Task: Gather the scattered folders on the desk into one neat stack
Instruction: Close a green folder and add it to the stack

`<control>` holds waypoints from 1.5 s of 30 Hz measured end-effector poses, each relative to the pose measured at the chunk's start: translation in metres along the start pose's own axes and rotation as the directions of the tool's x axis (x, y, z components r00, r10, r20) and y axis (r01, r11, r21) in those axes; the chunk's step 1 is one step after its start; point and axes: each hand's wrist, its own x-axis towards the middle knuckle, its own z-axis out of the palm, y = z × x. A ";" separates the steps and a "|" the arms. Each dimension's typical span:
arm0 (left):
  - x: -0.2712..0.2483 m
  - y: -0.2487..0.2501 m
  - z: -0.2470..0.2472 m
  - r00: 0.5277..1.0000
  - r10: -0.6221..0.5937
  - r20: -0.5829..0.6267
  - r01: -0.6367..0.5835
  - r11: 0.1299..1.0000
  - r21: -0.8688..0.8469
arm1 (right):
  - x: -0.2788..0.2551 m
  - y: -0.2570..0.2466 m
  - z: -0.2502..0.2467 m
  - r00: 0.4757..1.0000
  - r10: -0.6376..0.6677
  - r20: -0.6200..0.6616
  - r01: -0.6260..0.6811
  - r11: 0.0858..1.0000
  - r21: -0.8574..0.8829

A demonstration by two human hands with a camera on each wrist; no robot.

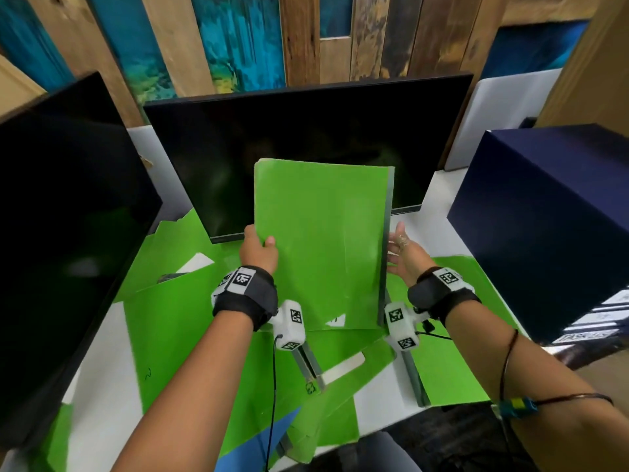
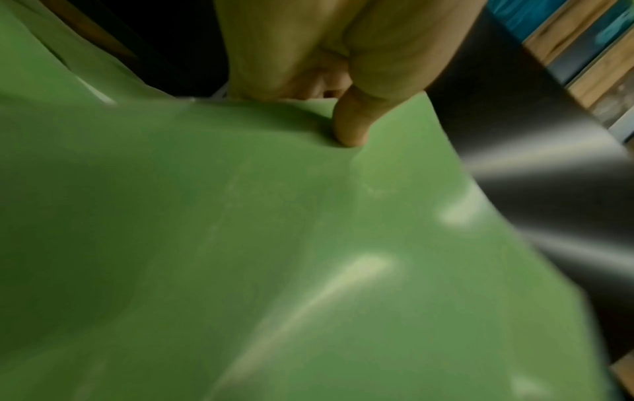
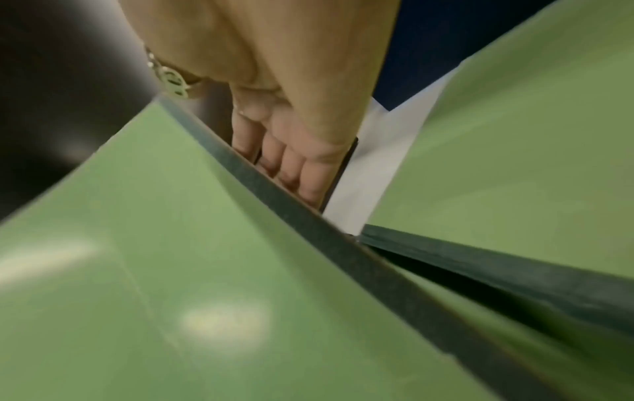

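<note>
Folder (image 1: 323, 243) stands upright at frame centre, pinched at its left edge by the left hand (image 1: 257, 250); the right hand (image 1: 405, 255), spread, steadies the spine. Square its edges before lowering onto the loose folders (image 1: 177, 318) below.

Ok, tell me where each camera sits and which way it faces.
Head: above, facing down at both forearms, left hand, right hand, raised green folder.
Left wrist: along the hand; thumb presses the folder's cover.
Right wrist: along straight fingers beside the folder's dark spine.
All share that folder.
</note>
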 end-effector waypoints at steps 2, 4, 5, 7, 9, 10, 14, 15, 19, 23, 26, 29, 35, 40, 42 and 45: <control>-0.001 -0.003 0.004 1.000 0.006 -0.020 -0.006 1.000 0.001 | -0.007 -0.009 0.002 0.995 -0.100 0.009 0.101 0.992 -0.074; 0.002 -0.007 0.008 0.998 0.058 0.015 -0.059 0.997 0.045 | -0.009 -0.013 -0.002 0.982 -0.187 -0.037 0.177 0.967 -0.185; 0.002 -0.008 0.010 0.995 0.081 0.053 -0.084 0.995 0.058 | -0.006 -0.013 -0.006 0.964 -0.249 -0.096 0.218 0.942 -0.255; -0.001 -0.004 0.012 0.983 0.129 0.133 -0.135 0.990 0.042 | -0.001 -0.012 -0.016 0.917 -0.347 -0.197 0.230 0.863 -0.450; -0.007 0.003 0.012 0.973 0.165 0.164 -0.170 0.985 0.017 | 0.005 -0.011 -0.028 0.896 -0.370 -0.246 0.177 0.806 -0.565; -0.008 0.006 0.013 0.974 0.162 0.158 -0.165 0.986 0.003 | 0.007 -0.012 -0.033 0.890 -0.380 -0.253 0.166 0.785 -0.597; -0.009 0.012 0.013 0.986 0.139 0.092 -0.135 0.990 -0.047 | 0.010 -0.032 -0.042 0.868 -0.461 -0.184 0.179 0.635 -0.751; -0.009 0.014 0.014 0.981 0.176 0.084 -0.177 0.984 -0.005 | 0.010 -0.037 -0.043 0.872 -0.467 -0.148 0.184 0.593 -0.784; -0.021 0.029 0.029 0.922 0.308 0.234 -0.323 0.946 0.029 | 0.003 -0.053 -0.031 0.900 -0.431 0.065 0.223 0.326 -0.919; -0.030 0.040 0.043 0.882 0.297 0.365 -0.324 0.946 0.013 | 0.000 -0.050 -0.014 0.915 -0.327 0.236 0.312 0.203 -0.928; -0.030 0.032 0.051 0.837 0.251 0.487 -0.350 0.929 0.123 | 0.000 -0.042 -0.013 0.916 -0.266 0.301 0.348 0.152 -0.925; -0.034 0.019 0.061 0.839 0.066 0.541 -0.180 0.971 0.160 | 0.004 -0.025 -0.023 0.913 -0.307 0.267 0.289 0.028 -0.957; -0.049 -0.015 0.077 0.776 -0.231 0.587 0.330 0.942 -0.065 | 0.006 0.020 -0.043 0.932 -0.250 -0.261 -0.193 0.268 -0.944; -0.055 -0.027 0.090 0.612 -0.299 0.732 0.543 0.832 -0.114 | 0.002 0.040 -0.060 0.824 0.083 -0.560 -0.473 0.645 -0.600; -0.056 -0.028 0.096 0.579 -0.299 0.759 0.576 0.809 -0.121 | 0.000 0.045 -0.069 0.785 0.138 -0.604 -0.502 0.712 -0.491; -0.056 -0.028 0.103 0.544 -0.302 0.783 0.616 0.777 -0.128 | -0.004 0.048 -0.082 0.736 0.223 -0.639 -0.537 0.767 -0.351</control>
